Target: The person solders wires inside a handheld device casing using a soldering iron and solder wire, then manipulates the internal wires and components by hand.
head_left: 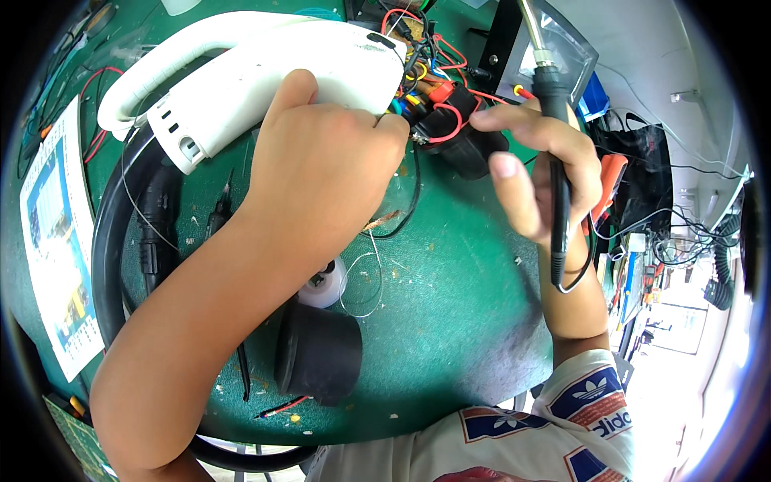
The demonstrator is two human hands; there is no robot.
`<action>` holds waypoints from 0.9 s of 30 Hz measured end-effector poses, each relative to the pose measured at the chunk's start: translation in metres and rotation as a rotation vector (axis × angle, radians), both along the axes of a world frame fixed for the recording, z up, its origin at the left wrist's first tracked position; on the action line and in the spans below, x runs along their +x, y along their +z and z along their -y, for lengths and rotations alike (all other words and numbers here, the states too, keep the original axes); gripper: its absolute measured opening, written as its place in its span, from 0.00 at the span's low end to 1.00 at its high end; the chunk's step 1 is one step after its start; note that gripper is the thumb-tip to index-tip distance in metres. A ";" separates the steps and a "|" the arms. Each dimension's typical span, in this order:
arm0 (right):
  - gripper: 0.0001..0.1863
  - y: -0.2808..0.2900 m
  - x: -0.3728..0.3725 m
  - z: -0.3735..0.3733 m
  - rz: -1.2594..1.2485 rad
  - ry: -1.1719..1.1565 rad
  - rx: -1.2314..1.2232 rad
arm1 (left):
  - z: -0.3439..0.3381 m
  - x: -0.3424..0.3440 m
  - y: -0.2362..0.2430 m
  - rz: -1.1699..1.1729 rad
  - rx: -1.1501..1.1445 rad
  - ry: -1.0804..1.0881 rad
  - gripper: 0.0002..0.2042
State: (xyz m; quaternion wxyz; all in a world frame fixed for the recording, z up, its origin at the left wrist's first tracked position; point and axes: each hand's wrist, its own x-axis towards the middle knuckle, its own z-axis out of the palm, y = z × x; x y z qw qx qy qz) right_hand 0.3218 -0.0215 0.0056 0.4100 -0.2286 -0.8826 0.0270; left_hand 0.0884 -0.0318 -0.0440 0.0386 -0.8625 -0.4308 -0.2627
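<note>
A white plastic housing (pixel 233 84) with a curved handle and several slots lies at the far left. My left hand (pixel 325 149) is closed against its right part, the thumb on top and the fingertips hidden. At the housing's right end is a bundle of coloured wires (pixel 414 68). Beside it sits a black part (pixel 462 132) with a looped red wire (pixel 461 120). A soldering iron (pixel 556 169) stands nearly upright in my right hand (pixel 550 165), its metal end pointing away. The right thumb and forefinger are held apart close to the black part.
A black cup-shaped part (pixel 319 352) and a white spool (pixel 323 291) with thin silvery wire (pixel 380 285) lie on the green mat (pixel 450 321). A thick black hose (pixel 110 241) curves along the left, beside a printed sheet (pixel 60 241). A screen (pixel 554 48) stands at the back right.
</note>
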 end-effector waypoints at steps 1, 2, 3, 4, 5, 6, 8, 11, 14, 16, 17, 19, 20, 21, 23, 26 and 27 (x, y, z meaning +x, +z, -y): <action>0.11 0.002 0.003 0.005 -0.036 -0.006 -0.026 | 0.000 0.000 0.001 -0.002 0.000 -0.006 0.04; 0.11 0.009 0.007 0.007 0.003 -0.002 -0.003 | 0.000 0.000 0.001 0.010 0.008 -0.012 0.04; 0.10 0.011 0.011 0.008 -0.034 0.025 -0.024 | -0.001 0.000 0.002 0.021 0.016 -0.018 0.04; 0.12 0.013 0.018 0.008 -0.044 0.043 -0.030 | -0.001 -0.001 0.002 0.028 0.021 -0.023 0.04; 0.15 0.015 0.022 0.009 -0.053 0.061 -0.036 | -0.001 -0.001 0.001 0.028 0.028 -0.024 0.04; 0.21 0.015 0.020 0.015 -0.066 0.006 -0.011 | -0.001 -0.001 0.001 0.027 0.036 -0.025 0.04; 0.31 0.009 0.020 0.026 -0.153 -0.061 -0.052 | 0.000 -0.002 -0.001 0.018 0.035 -0.020 0.05; 0.43 0.012 0.017 0.039 -0.190 -0.144 -0.059 | 0.000 -0.003 -0.001 0.017 0.028 -0.027 0.06; 0.51 0.010 0.023 0.056 -0.236 -0.157 -0.122 | -0.001 -0.004 -0.001 0.038 0.045 -0.041 0.06; 0.52 0.007 0.029 0.064 -0.254 -0.173 -0.137 | 0.000 -0.004 -0.001 0.062 0.051 -0.052 0.07; 0.52 0.005 0.030 0.069 -0.264 -0.182 -0.146 | -0.001 -0.004 -0.002 0.064 0.062 -0.055 0.07; 0.53 0.005 0.031 0.077 -0.263 -0.237 -0.179 | -0.002 -0.006 -0.003 0.068 0.085 -0.062 0.08; 0.54 0.005 0.034 0.079 -0.262 -0.242 -0.183 | -0.003 -0.007 -0.003 0.047 0.082 -0.057 0.09; 0.54 0.005 0.037 0.081 -0.262 -0.248 -0.188 | -0.004 -0.010 -0.003 0.026 0.079 -0.052 0.09; 0.55 0.003 0.042 0.086 -0.280 -0.237 -0.213 | -0.006 -0.014 -0.002 -0.007 0.072 -0.045 0.11; 0.55 -0.002 0.049 0.089 -0.279 -0.208 -0.207 | -0.007 -0.016 -0.001 0.002 0.055 -0.062 0.13; 0.54 -0.003 0.048 0.090 -0.279 -0.237 -0.206 | -0.006 -0.016 -0.001 0.027 0.045 -0.074 0.13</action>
